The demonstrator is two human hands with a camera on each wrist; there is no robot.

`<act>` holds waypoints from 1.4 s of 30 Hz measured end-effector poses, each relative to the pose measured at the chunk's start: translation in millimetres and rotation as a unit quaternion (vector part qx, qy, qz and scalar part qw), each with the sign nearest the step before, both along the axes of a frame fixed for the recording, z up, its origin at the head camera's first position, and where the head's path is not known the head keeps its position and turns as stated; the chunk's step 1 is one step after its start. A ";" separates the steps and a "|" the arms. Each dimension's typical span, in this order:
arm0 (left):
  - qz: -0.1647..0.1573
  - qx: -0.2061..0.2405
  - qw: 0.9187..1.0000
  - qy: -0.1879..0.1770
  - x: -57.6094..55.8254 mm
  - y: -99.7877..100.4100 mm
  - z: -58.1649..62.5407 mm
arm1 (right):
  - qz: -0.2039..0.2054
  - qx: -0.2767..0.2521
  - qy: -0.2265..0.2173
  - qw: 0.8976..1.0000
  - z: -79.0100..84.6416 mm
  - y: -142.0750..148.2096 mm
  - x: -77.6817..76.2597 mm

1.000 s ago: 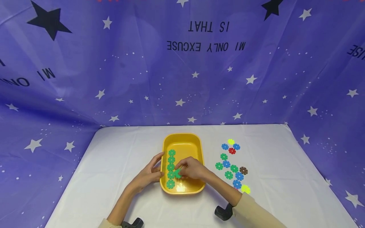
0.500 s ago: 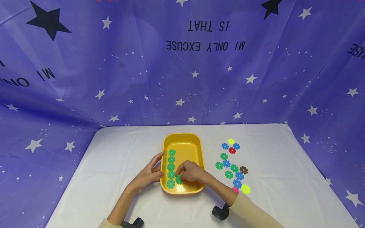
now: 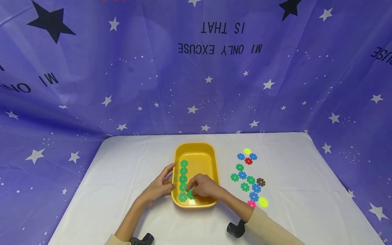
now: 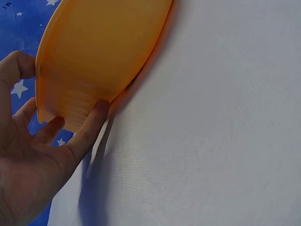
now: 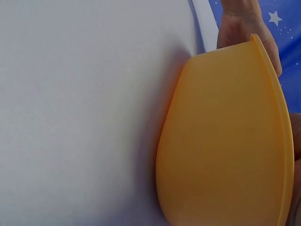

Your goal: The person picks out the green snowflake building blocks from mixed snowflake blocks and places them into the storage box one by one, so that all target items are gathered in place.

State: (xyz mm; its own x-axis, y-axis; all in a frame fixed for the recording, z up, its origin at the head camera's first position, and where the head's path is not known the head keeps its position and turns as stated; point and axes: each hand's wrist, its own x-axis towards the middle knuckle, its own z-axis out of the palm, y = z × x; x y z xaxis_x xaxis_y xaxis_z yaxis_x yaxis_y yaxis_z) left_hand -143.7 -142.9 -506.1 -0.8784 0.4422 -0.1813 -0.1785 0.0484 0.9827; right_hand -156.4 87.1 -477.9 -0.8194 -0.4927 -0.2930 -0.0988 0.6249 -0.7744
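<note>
A yellow tray (image 3: 202, 163) lies on the white table. Inside, along its left side, several green notched plastic discs (image 3: 183, 178) form a straight column. My right hand (image 3: 206, 186) reaches into the tray and pinches another green notched disc (image 3: 191, 194), lying beside the nearest disc of the column; fingers cover part of it. My left hand (image 3: 157, 188) rests its fingertips and thumb on the tray's left outer wall, fingers extended. In the left wrist view, the thumb (image 4: 91, 127) presses low on that wall. The tray's side hides the right fingertips in the right wrist view.
Right of the tray, loose discs lie scattered on the table: several blue discs (image 3: 256, 188) and green discs (image 3: 245, 186), a red disc (image 3: 248, 161), a brown disc (image 3: 261, 182), a pink disc (image 3: 251, 203) and yellow discs (image 3: 263, 202). A purple star-patterned curtain (image 3: 196, 85) stands behind.
My right hand has moved the green disc toward the tray's near end and laid it beside the column's nearest disc. My left hand has stayed at the tray's left wall.
</note>
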 end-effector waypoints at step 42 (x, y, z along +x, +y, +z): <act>0.012 -0.014 1.000 -0.006 -0.5 0.7 -1.1 | 0.005 -0.051 0.052 0.997 9.8 8.7 -3.2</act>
State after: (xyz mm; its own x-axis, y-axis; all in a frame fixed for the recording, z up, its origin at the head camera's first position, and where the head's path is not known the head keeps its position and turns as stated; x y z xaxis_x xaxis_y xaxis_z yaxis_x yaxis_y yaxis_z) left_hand -144.2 -142.2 -507.2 -0.8863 0.4157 -0.2039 -0.1917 0.0715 0.9788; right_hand -159.6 95.8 -468.1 -0.8378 -0.5238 -0.1540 -0.1884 0.5420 -0.8190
